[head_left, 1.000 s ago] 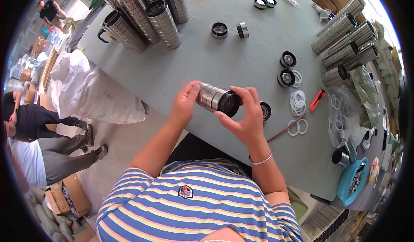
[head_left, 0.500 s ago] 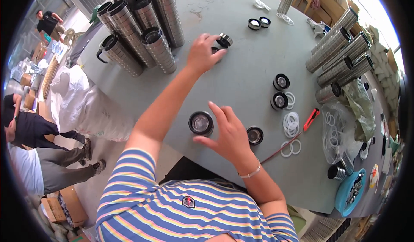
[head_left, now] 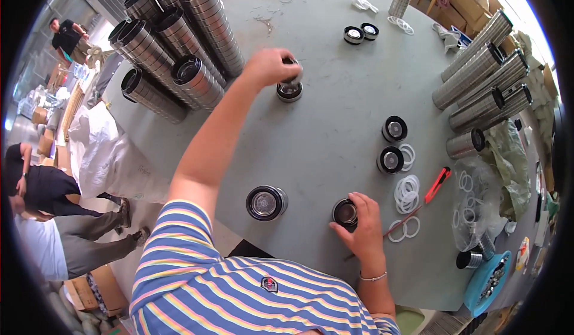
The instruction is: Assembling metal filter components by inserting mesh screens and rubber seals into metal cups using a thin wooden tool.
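Observation:
At the far middle of the table, my left hand (head_left: 268,68) is closed around a round black-and-silver lid (head_left: 291,71), blurred and partly hidden by the fingers. Just below it another such lid (head_left: 289,92) rests on the table. My right hand (head_left: 365,222) curls its thumb and fingers about the rim of a black round lid (head_left: 345,213) close to the table's near edge. To its left stands a larger black-rimmed metal piece (head_left: 265,203) with a clear centre, touched by neither hand.
Tall stacks of silver metal cups (head_left: 203,18) stand far left, more stacks (head_left: 478,72) at right. Several white rings (head_left: 407,194), two black lids (head_left: 390,160) and a red cutter (head_left: 438,184) lie right of centre. A blue basin (head_left: 487,284) holds small metal parts. People stand at left.
My right hand has moved right from beside the larger piece onto the black lid. My left hand has drawn back left with a lid in it. The whole view has shifted slightly.

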Tool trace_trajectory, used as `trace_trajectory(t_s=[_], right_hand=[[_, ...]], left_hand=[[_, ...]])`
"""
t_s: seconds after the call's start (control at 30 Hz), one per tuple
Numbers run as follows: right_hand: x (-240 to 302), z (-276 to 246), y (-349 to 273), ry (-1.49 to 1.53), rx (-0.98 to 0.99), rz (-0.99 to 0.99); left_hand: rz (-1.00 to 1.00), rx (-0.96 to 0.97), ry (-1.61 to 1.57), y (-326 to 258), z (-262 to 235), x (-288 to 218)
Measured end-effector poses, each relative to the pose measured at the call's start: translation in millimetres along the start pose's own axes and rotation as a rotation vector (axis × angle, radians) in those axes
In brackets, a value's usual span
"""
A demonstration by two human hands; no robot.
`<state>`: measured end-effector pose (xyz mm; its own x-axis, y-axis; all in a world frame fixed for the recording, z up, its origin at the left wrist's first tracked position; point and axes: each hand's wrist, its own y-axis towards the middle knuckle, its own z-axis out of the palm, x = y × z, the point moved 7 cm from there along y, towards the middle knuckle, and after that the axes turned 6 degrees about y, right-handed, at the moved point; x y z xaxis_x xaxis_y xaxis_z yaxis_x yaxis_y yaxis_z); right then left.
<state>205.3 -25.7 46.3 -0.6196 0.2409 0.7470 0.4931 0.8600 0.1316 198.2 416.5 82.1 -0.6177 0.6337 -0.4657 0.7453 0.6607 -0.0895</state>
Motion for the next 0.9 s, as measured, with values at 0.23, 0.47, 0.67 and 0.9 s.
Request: trace_trajectory(t_s=[0.23,0.47,0.67,0.9], right_hand=[[2.0,0.3,4.4,-0.017,-0.005,-0.044],[-1.1,9.0,-5.4,0.005,-0.035,-0.096],[-6.7,10.1,-7.6,-0.063,-0.073,-0.119],[-4.7,14.6,-13.1,-0.084,-0.123,-0.136]], left_hand=[[0.129,0.009,0.328,-44.0,42.0,-11.3],[0.151,0.464,-1.714,-154.2,10.0,-48.3],[0.300,0.652,-2.028,-259.0,2.5,-71.5],[0.380,0.421,-2.091,-303.6,-17.2,-54.0]])
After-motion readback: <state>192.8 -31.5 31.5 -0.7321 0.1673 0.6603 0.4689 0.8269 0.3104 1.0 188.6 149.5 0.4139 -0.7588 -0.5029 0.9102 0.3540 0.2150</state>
